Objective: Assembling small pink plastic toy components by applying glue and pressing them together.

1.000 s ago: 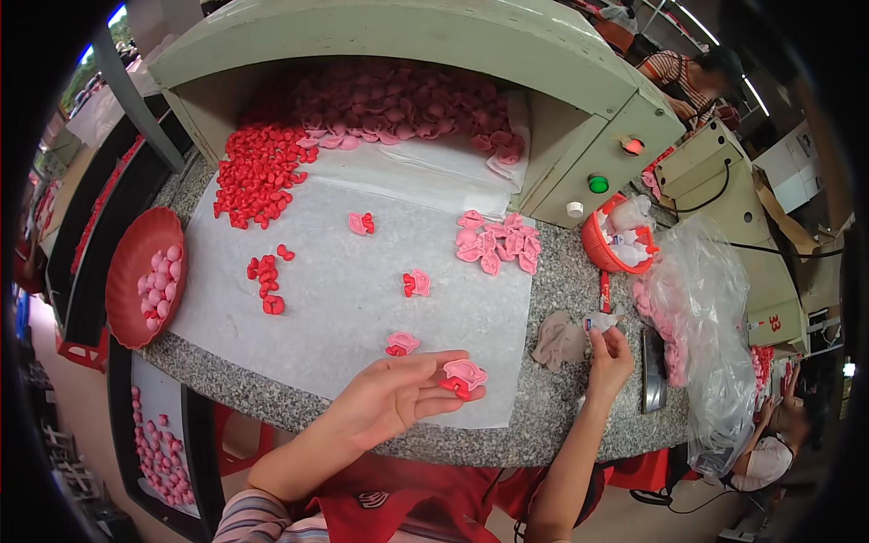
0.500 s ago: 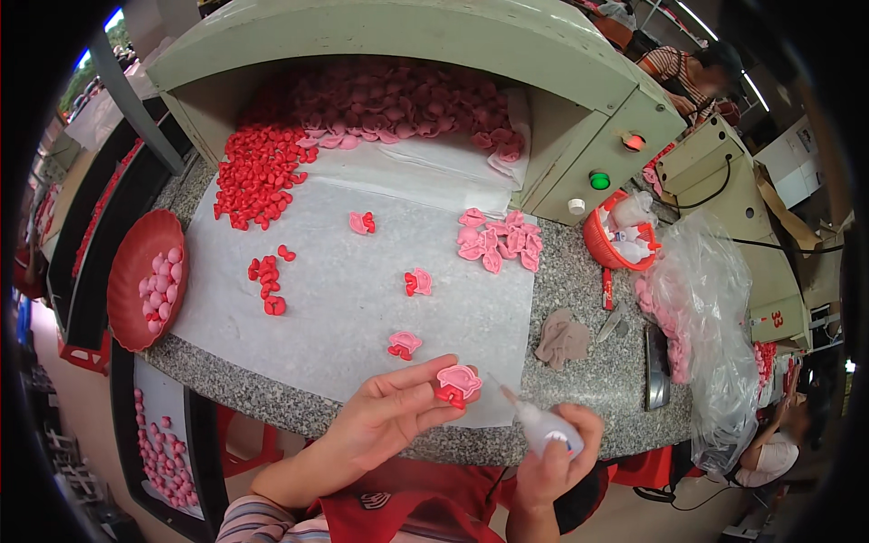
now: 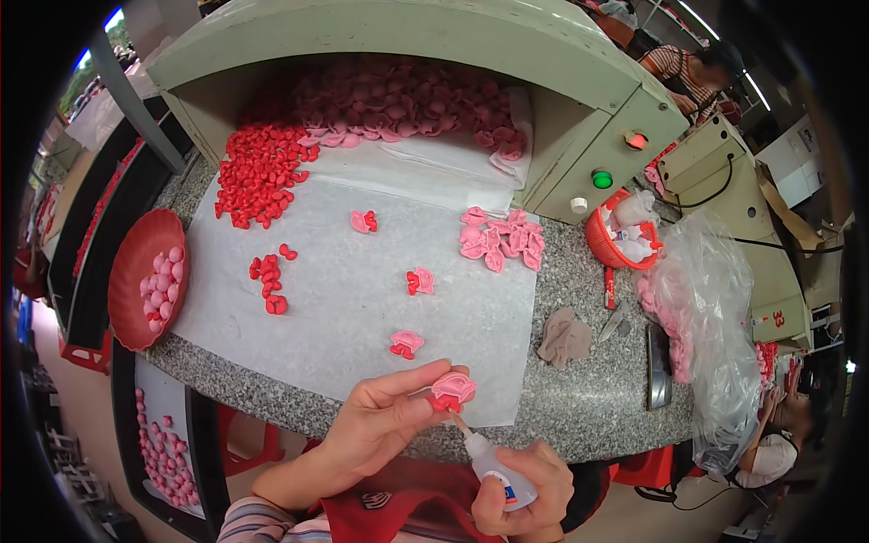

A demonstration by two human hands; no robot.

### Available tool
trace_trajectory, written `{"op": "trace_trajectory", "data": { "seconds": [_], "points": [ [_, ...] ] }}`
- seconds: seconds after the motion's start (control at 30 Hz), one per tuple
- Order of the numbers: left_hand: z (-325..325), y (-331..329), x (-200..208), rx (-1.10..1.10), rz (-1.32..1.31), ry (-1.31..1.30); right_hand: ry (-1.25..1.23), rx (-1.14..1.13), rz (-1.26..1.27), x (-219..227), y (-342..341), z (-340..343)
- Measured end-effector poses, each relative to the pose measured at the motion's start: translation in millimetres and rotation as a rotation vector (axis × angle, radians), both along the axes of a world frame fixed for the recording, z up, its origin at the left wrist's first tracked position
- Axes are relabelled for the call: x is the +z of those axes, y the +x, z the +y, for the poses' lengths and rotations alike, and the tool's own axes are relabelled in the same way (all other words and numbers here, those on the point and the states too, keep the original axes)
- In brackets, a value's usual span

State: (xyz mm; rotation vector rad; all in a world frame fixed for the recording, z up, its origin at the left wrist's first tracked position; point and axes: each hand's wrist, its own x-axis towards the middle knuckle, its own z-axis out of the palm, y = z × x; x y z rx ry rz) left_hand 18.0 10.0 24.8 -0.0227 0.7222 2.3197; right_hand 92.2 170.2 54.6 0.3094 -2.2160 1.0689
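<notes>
The left hand is raised over the near edge of the white sheet, its fingers pinched on a pink-and-red piece, pink part uppermost, red part below. The right hand has its fingers wrapped around a translucent squeeze bottle, tilted so that its thin nozzle points up and left to the red part; exact contact cannot be determined.

On the sheet, three similar assembled pieces lie apart from one another. A small group of loose red pieces lies to their left, and a cluster of pink pieces at the sheet's right edge. A red bowl with pink balls stands at the left. On the granite desk, right of the sheet, are a crumpled grey-brown cloth, a dark phone and an orange-red basket containing white bottles.
</notes>
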Motion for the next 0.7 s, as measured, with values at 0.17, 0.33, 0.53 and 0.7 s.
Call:
{"op": "trace_trajectory", "data": {
  "seconds": [0.17,0.33,0.53,0.7],
  "points": [
    [4.9,1.4,2.2,0.011,0.008,-0.011,-0.006,0.0,-0.001,0.4,-0.4,4.4],
    [0.0,-0.5,0.6,0.009,0.009,-0.022,0.015,0.007,0.004,1.7,-4.2,-0.8],
    [2.2,-0.8,1.4,0.007,0.0,-0.024,0.022,0.047,-0.029,8.1,-6.5,3.2],
    [2.2,-1.1,2.7,-0.002,0.002,-0.034,0.002,0.006,0.012,1.9,-3.8,1.9]
  ]
}}
